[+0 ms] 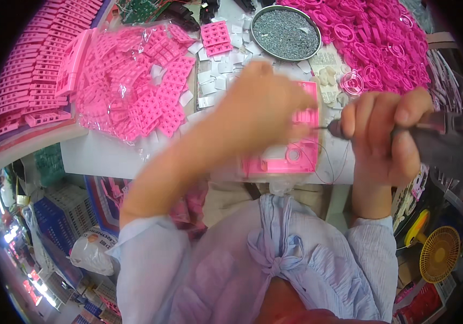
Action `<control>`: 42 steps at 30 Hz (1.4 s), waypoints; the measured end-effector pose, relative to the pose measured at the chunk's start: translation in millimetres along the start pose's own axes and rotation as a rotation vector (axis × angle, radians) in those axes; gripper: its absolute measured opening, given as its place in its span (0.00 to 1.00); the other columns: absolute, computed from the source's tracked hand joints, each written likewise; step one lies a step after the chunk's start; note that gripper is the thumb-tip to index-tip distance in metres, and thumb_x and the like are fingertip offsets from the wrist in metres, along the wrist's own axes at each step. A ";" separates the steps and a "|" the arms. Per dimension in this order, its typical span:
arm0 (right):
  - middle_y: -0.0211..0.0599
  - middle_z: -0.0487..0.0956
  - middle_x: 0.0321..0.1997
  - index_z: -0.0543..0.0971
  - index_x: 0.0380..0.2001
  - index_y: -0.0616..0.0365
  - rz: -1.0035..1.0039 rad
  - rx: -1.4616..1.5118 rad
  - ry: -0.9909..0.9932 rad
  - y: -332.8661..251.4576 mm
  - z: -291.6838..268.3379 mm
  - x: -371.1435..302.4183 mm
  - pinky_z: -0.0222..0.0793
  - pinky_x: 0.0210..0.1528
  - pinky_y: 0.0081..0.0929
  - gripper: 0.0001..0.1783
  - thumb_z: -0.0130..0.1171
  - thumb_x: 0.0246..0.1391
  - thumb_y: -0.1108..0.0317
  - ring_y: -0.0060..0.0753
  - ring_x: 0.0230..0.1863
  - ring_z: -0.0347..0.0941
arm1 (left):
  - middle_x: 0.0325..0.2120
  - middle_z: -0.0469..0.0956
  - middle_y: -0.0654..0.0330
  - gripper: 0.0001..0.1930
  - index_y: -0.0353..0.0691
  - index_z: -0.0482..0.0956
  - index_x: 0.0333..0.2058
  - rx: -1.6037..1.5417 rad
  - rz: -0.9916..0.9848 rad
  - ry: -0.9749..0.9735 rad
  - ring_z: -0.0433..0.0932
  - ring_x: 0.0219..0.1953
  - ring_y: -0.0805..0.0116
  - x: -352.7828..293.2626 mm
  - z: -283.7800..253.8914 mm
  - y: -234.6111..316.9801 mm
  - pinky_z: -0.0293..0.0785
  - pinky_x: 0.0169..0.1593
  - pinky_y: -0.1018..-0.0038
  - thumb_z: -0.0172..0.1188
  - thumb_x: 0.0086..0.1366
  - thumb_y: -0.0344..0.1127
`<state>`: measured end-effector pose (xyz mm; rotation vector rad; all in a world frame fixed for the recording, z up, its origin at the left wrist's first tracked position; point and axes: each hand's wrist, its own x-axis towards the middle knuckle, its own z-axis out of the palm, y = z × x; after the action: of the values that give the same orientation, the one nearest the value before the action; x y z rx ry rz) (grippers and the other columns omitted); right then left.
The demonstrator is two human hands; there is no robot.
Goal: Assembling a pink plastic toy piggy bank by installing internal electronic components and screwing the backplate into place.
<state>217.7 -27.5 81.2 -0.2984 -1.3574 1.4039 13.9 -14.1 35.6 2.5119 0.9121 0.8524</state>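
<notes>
My right hand (pixel 385 129) is wrapped round a dark electric screwdriver (pixel 442 140), its thin bit pointing left. My left hand (pixel 266 105) is blurred, with fingers curled together close to the bit's tip; whatever they pinch is too small or smeared to make out. Below both lies a pink plastic housing (pixel 280 164) with a round ring and thin red wires (pixel 323 175) trailing off its right side. The left hand and wrist hide much of the housing.
A round metal tray of small screws (pixel 285 33) stands at the back. Pink keypad pieces (pixel 129 81) in a clear bag lie left, with stacked pink housings (pixel 34 70) beyond. Magenta wheel-shaped parts (pixel 374 43) are heaped at back right. White paper pieces (pixel 223 67) cover the middle.
</notes>
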 end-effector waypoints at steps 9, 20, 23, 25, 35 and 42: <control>0.29 0.65 0.18 0.70 0.49 0.58 -0.090 0.035 0.041 11.5 -28.1 9.0 0.68 0.33 0.33 0.13 0.50 0.61 0.73 0.24 0.19 0.61 | 0.27 0.84 0.54 0.12 0.42 0.86 0.29 0.521 -0.088 -0.145 0.83 0.34 0.54 80.6 48.8 -124.3 0.71 0.44 0.53 0.61 0.61 0.43; 0.36 0.75 0.26 0.71 0.44 0.64 0.002 0.070 0.153 37.9 1.1 2.4 0.75 0.29 0.28 0.14 0.60 0.56 0.74 0.27 0.24 0.74 | 0.28 0.83 0.50 0.11 0.41 0.86 0.31 -0.240 -0.476 -0.096 0.84 0.36 0.55 46.5 -35.2 -62.8 0.73 0.46 0.56 0.60 0.62 0.41; 0.36 0.77 0.29 0.72 0.43 0.64 0.041 0.021 0.195 51.6 1.3 -2.3 0.75 0.28 0.24 0.14 0.63 0.55 0.73 0.26 0.26 0.77 | 0.42 0.84 0.59 0.10 0.41 0.82 0.41 -0.133 -0.481 -0.327 0.81 0.50 0.61 -14.0 -33.0 -4.0 0.69 0.59 0.63 0.66 0.61 0.34; 0.31 0.69 0.22 0.69 0.44 0.58 0.056 -0.013 0.073 60.4 5.3 2.8 0.67 0.28 0.28 0.11 0.57 0.60 0.72 0.23 0.22 0.65 | 0.49 0.83 0.59 0.10 0.39 0.79 0.43 0.053 -0.282 -0.117 0.79 0.56 0.60 -66.8 -3.6 23.1 0.64 0.64 0.57 0.64 0.63 0.31; 0.32 0.69 0.20 0.65 0.38 0.56 0.069 -0.379 -0.056 72.9 16.4 1.3 0.69 0.32 0.33 0.10 0.57 0.62 0.72 0.24 0.20 0.64 | 0.52 0.82 0.59 0.04 0.41 0.78 0.34 0.115 -0.327 0.039 0.76 0.61 0.66 -100.8 33.6 32.7 0.60 0.66 0.55 0.61 0.59 0.30; 0.29 0.68 0.18 0.67 0.42 0.53 0.036 -0.349 -0.112 63.3 11.1 6.6 0.66 0.28 0.30 0.12 0.58 0.66 0.61 0.24 0.19 0.63 | 0.45 0.84 0.65 0.05 0.45 0.80 0.34 -0.022 -0.453 0.201 0.81 0.52 0.69 -93.9 35.7 33.3 0.48 0.67 0.45 0.67 0.60 0.33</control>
<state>174.4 -11.5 36.0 -0.4805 -1.6984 1.2230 -5.6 -104.9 -15.0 2.0947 1.4536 0.9591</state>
